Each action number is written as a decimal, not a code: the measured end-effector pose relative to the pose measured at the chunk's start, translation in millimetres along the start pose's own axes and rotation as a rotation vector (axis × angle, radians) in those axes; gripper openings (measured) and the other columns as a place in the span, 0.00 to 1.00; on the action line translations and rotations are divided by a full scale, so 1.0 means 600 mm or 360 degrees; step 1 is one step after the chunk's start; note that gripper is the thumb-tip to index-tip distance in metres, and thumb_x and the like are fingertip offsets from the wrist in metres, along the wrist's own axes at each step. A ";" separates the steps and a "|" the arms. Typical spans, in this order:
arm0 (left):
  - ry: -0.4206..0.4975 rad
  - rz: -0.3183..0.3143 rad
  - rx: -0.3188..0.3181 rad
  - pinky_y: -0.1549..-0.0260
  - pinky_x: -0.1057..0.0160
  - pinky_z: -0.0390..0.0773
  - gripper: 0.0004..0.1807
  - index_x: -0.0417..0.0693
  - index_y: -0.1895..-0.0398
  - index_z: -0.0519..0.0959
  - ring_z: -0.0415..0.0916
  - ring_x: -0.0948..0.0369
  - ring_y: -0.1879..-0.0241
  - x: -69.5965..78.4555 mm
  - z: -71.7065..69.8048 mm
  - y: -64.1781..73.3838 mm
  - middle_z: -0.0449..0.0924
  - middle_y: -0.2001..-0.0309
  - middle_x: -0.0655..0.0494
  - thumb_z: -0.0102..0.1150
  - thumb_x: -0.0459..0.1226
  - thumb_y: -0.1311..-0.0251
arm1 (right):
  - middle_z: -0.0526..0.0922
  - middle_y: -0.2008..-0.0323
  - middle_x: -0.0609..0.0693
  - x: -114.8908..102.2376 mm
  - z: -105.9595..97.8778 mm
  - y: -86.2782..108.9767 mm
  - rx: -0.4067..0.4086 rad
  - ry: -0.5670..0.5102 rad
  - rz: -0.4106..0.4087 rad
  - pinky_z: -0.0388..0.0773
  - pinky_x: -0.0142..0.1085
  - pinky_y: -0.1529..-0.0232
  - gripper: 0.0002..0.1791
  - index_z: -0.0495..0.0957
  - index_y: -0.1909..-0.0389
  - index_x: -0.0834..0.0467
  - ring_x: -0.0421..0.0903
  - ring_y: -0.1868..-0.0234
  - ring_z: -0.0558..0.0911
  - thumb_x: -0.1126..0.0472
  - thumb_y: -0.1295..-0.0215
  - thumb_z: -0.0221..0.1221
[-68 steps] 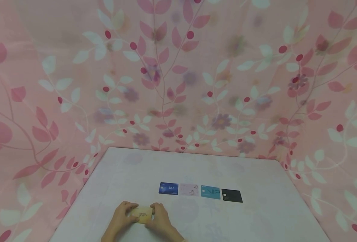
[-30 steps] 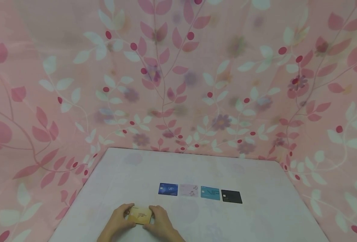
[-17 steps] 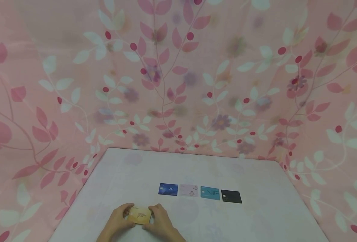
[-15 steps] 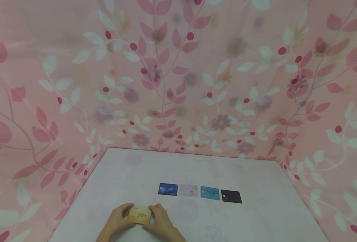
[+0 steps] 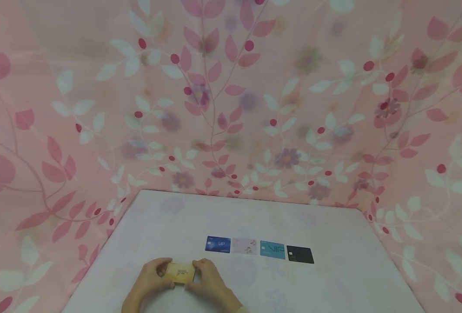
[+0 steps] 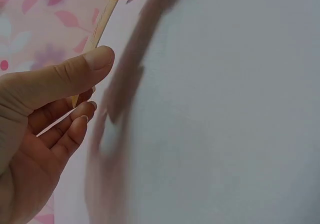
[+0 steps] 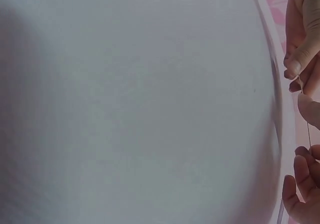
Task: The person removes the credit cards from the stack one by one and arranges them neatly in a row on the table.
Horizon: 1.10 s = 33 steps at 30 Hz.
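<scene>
Near the table's front left, a gold card [image 5: 181, 274] is held flat by both hands. My left hand [image 5: 150, 278] pinches its left end between thumb and fingers. From the other side, my right hand [image 5: 211, 280] grips the right end the same way. In the left wrist view the card [image 6: 102, 24] appears edge-on under the left thumb, raised over the white surface with the hands' shadow below. Only a thin edge of the card [image 7: 308, 134] shows in the right wrist view, between fingers at the right border.
Farther back on the white table [image 5: 168, 226] lies a row of cards: a blue VIP card [image 5: 217, 244], a pale pink one with a flower print [image 5: 244, 246], a teal VIP card [image 5: 272, 250] and a black card [image 5: 300, 254]. Pink leaf-patterned cloth [image 5: 231, 108] surrounds the table.
Both hands and the gold card first shifted slightly left, then a little farther from the person in the last half second. The row of cards stays in place.
</scene>
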State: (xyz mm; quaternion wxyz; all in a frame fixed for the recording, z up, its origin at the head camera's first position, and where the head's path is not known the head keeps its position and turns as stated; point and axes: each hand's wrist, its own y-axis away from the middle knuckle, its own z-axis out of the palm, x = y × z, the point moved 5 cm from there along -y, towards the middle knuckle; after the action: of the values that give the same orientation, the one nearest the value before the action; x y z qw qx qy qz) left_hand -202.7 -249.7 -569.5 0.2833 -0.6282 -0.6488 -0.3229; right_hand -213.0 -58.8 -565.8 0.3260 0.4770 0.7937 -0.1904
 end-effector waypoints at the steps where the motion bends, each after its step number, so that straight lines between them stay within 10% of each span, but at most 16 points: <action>1: -0.0009 0.0000 0.0021 0.54 0.51 0.75 0.38 0.38 0.52 0.79 0.76 0.51 0.56 0.001 -0.002 -0.002 0.80 0.55 0.45 0.80 0.35 0.78 | 0.75 0.63 0.44 0.000 -0.002 -0.002 0.0008 -0.0008 -0.0007 0.74 0.32 0.57 0.34 0.76 0.47 0.62 0.36 0.62 0.72 0.50 0.54 0.71; 33: 0.0002 0.0206 0.0250 0.68 0.66 0.74 0.32 0.31 0.53 0.78 0.72 0.60 0.69 0.054 -0.036 -0.077 0.80 0.65 0.49 0.74 0.23 0.72 | 0.77 0.59 0.53 -0.010 -0.062 -0.078 0.0251 0.0142 -0.0303 0.74 0.27 0.62 0.31 0.75 0.47 0.66 0.42 0.62 0.76 0.60 0.53 0.71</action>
State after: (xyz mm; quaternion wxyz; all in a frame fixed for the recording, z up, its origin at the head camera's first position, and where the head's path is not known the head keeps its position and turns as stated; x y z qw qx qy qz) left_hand -251.1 -246.3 -533.8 0.3523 -0.6445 -0.6300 -0.2524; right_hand -264.6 -61.9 -535.3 0.2321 0.4316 0.8317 -0.2610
